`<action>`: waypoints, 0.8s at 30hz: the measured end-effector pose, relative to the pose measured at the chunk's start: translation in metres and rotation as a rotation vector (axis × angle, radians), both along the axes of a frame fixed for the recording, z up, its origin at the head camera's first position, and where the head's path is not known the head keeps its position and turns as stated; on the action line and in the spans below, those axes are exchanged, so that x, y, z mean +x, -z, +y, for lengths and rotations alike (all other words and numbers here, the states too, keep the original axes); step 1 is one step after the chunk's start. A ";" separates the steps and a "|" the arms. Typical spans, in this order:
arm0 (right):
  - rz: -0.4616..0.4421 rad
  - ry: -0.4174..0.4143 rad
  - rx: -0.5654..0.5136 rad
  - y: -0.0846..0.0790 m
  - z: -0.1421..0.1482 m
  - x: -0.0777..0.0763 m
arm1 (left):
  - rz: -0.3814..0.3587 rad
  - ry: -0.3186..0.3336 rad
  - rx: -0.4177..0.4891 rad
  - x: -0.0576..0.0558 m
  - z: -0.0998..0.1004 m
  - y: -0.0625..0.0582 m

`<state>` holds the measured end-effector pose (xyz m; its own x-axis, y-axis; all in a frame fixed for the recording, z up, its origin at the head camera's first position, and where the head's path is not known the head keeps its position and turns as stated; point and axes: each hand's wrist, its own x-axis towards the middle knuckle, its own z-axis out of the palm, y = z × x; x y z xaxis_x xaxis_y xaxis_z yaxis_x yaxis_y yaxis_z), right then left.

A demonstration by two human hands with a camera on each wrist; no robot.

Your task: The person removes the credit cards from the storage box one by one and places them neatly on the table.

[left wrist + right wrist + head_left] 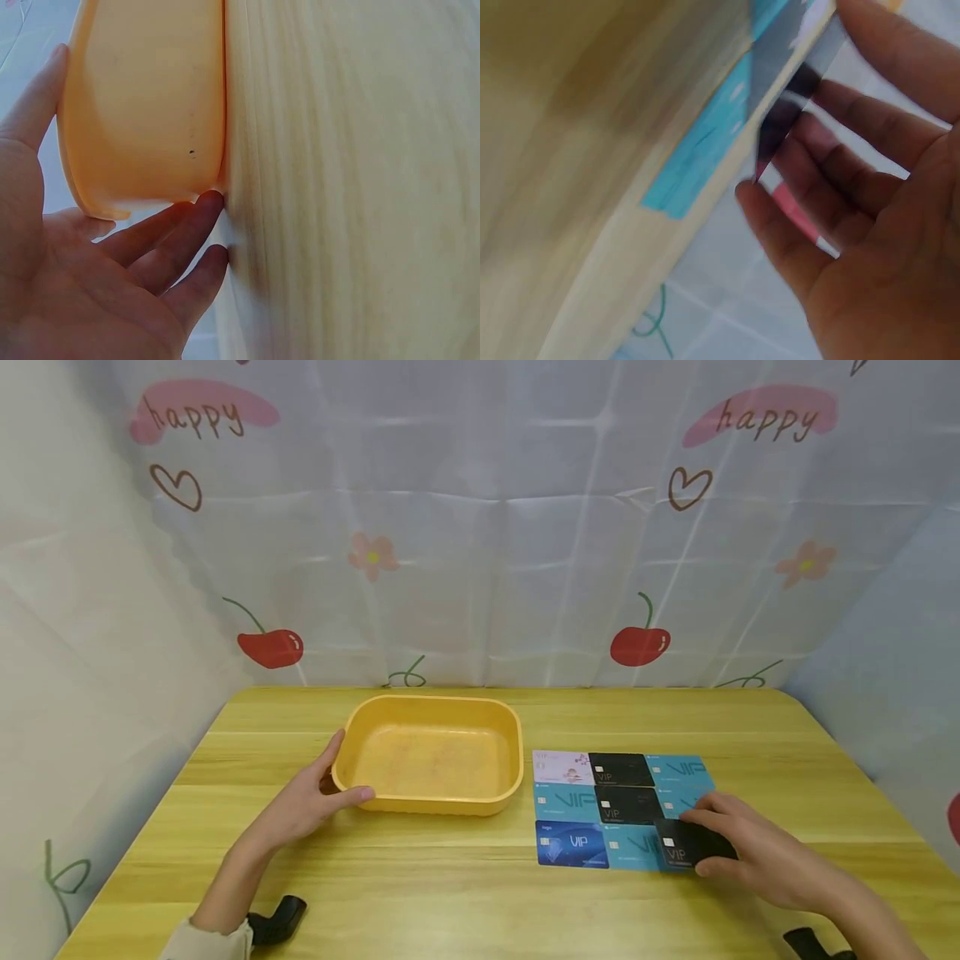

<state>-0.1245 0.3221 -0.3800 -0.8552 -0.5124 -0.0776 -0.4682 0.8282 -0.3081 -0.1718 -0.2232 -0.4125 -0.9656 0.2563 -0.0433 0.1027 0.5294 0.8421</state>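
An orange-yellow plastic tray stands left of centre on the table, with no items visible inside. My left hand holds its near left corner, thumb over the front rim and fingers along the left side, seen close up in the left wrist view. To the right lie several VIP cards in neat rows: light blue, dark blue, pale pink and black. My right hand pinches a black card by its edges, tilted above a light blue one in the near right corner.
The wood-grain table runs back to a white printed curtain, with more white sheeting at both sides. Black strap-like pieces show near both wrists at the bottom.
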 end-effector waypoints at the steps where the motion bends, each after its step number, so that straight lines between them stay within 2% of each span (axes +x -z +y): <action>1: 0.002 0.005 0.015 0.002 0.002 -0.001 | -0.001 -0.001 -0.002 0.000 0.000 0.000; 9: -0.019 0.019 0.035 0.015 0.018 -0.005 | -0.002 0.006 -0.001 -0.001 0.000 0.002; 18: -0.065 0.046 0.057 0.021 0.024 -0.007 | -0.004 -0.002 0.000 0.000 0.001 0.001; 24: -0.068 0.067 0.027 0.023 0.025 -0.009 | -0.011 -0.011 -0.007 0.000 0.000 0.001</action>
<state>-0.1332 0.3473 -0.4026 -0.8798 -0.4510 -0.1499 -0.3901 0.8655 -0.3143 -0.1718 -0.2228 -0.4138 -0.9678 0.2453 -0.0558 0.0874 0.5359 0.8397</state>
